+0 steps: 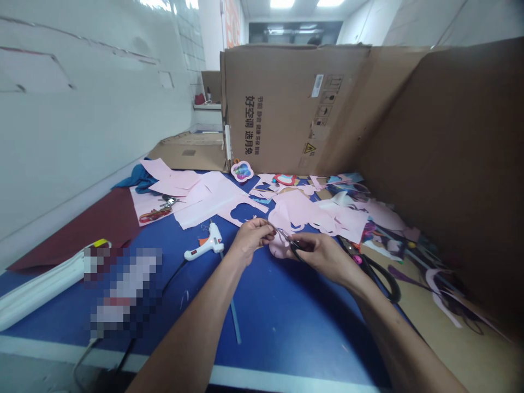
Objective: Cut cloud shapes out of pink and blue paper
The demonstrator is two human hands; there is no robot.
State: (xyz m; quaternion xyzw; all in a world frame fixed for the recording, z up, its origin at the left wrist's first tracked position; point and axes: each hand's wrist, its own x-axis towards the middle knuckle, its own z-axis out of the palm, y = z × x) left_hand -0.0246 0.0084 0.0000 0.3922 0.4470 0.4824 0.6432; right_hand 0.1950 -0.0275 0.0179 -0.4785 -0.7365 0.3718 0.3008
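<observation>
Scissors (293,244) by pink paper (279,250), near middle of the worktop (282,322)
The right hand (321,251) grasps the scissors; the left hand (250,240) pinches, on what I cannot tell. Glue gun (209,243) left; beyond, pink scraps (301,206), then cardboard box (286,109).

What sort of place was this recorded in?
Probably an indoor craft workspace: a white glue gun lies on a blue table near cut pink paper, and the right hand holds scissors.
</observation>
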